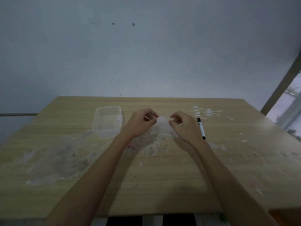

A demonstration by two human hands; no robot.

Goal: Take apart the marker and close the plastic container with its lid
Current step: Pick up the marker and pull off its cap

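Note:
A clear plastic container (108, 121) stands open on the wooden table (162, 176), left of my hands. Its translucent lid (162, 128) is between my hands, its near edge low over the table. My left hand (140, 123) has its fingers curled on the lid's left side. On the lid's right side, my right hand (184, 125) grips the same way. A marker (201, 128) with a white barrel and black cap lies whole on the table just right of my right hand, untouched.
White flecks and scraps (206, 111) are scattered at the table's far right. A dull smeared patch (61, 159) covers the left part of the table. A wall rises right behind the far edge, and a window frame (283, 85) stands to the right.

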